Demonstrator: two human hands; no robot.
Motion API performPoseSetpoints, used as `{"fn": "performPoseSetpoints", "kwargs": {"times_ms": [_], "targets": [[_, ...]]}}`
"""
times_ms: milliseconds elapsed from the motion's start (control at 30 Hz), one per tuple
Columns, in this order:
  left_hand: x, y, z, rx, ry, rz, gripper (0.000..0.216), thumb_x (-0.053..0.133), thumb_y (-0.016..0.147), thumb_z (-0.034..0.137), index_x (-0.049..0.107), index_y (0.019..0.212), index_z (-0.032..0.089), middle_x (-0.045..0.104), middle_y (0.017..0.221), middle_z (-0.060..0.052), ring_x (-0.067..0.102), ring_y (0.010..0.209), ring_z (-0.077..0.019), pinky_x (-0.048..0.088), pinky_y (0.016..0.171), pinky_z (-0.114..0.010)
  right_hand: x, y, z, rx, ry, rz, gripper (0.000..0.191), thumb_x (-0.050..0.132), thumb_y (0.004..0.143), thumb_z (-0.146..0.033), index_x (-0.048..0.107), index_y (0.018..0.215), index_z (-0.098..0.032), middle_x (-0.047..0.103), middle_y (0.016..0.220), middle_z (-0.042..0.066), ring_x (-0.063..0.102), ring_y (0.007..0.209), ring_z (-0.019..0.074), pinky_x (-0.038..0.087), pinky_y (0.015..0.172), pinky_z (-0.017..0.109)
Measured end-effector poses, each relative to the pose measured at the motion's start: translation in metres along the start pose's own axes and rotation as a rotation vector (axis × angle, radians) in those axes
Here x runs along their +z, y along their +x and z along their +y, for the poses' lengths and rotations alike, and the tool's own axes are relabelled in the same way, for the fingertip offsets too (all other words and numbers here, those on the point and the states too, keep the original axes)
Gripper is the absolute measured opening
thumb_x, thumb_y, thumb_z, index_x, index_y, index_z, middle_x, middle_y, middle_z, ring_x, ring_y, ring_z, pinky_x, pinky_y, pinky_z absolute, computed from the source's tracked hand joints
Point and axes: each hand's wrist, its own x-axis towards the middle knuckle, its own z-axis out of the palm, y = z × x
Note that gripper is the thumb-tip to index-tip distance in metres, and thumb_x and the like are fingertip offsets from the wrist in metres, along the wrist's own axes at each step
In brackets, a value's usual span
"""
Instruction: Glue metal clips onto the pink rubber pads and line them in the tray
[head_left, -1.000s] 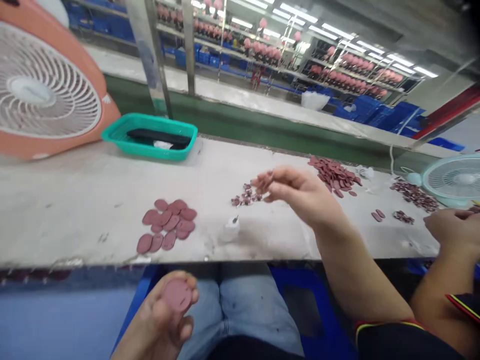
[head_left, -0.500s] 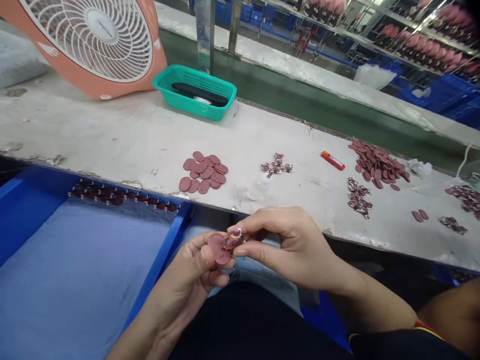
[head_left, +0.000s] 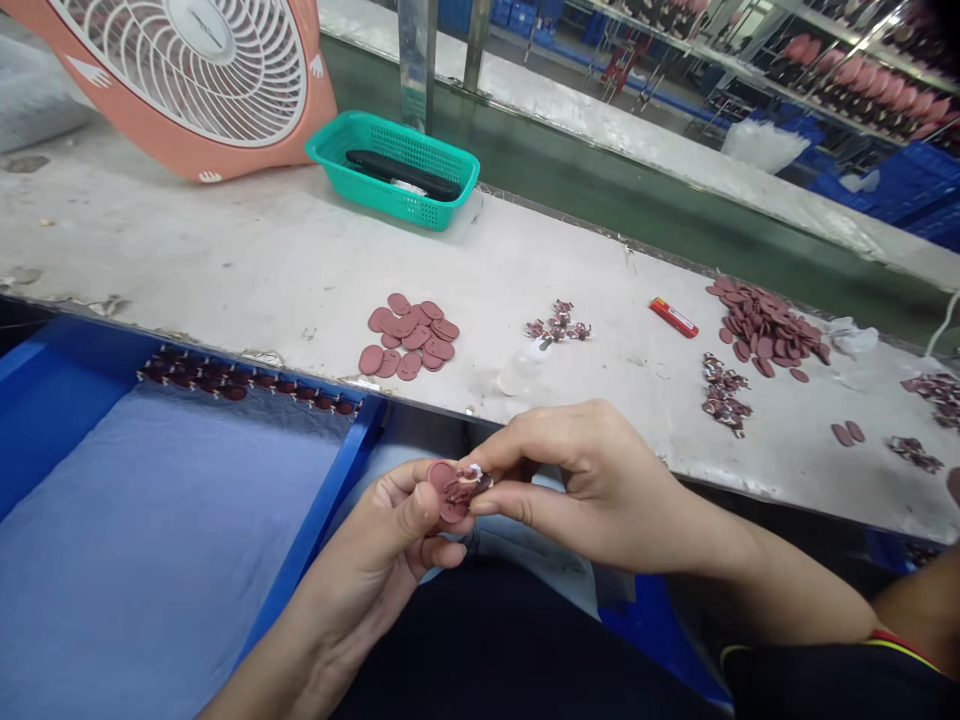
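Observation:
Between thumb and fingers, my left hand [head_left: 397,530] pinches a flat reddish-brown oval disc [head_left: 442,478]. My right hand [head_left: 581,480] grips a small brown-and-white figurine [head_left: 470,482] by its right side and holds it against the disc's face. Both pieces are over my lap, just in front of the table edge. Beyond my hands lie a loose pile of similar oval discs [head_left: 412,335] and a small cluster of figurines [head_left: 561,322]. A small translucent bottle with a dark tip [head_left: 521,368] lies near that cluster.
An open blue drawer [head_left: 300,560] with rows of finished-looking pieces [head_left: 232,385] along its back is at left. An orange fan [head_left: 217,150] and a green basket [head_left: 394,205] stand behind. A red packet [head_left: 673,317], a bigger disc pile [head_left: 765,325] and more figurines [head_left: 725,395] lie right.
My right hand has brought the figurine further left over the disc, so it covers more of the disc's face. The view has shifted slightly.

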Motion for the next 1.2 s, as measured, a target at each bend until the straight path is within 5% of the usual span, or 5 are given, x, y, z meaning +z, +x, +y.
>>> {"fn": "performPoseSetpoints", "kwargs": {"times_ms": [167, 667, 1200], "targets": [[-0.003, 0.001, 0.001, -0.029, 0.015, -0.020, 0.043, 0.094, 0.047, 0.046, 0.076, 0.073, 0.017, 0.066, 0.062, 0.001, 0.061, 0.055, -0.0083, 0.053, 0.047, -0.014, 0.000, 0.002, 0.004, 0.057, 0.074, -0.034, 0.009, 0.072, 0.087, -0.014, 0.072, 0.096, -0.013, 0.076, 0.083, 0.002, 0.071, 0.073, 0.0099, 0.054, 0.070, 0.017], [-0.005, 0.003, 0.001, -0.009, 0.033, -0.037, 0.034, 0.092, 0.055, 0.044, 0.075, 0.070, 0.017, 0.065, 0.064, 0.001, 0.058, 0.056, -0.0083, 0.051, 0.049, -0.014, -0.005, 0.006, 0.002, -0.124, -0.103, -0.118, 0.009, 0.067, 0.089, -0.009, 0.069, 0.097, -0.014, 0.076, 0.090, 0.004, 0.070, 0.081, 0.0125, 0.054, 0.078, 0.022], [-0.011, 0.003, 0.005, 0.112, 0.069, -0.159, 0.034, 0.094, 0.050, 0.042, 0.077, 0.066, 0.018, 0.067, 0.054, 0.001, 0.059, 0.052, -0.0083, 0.048, 0.055, -0.015, 0.007, -0.004, -0.002, -0.191, -0.085, -0.065, 0.022, 0.061, 0.091, -0.005, 0.063, 0.111, -0.016, 0.075, 0.093, 0.006, 0.069, 0.081, 0.0121, 0.058, 0.076, 0.021]]}}
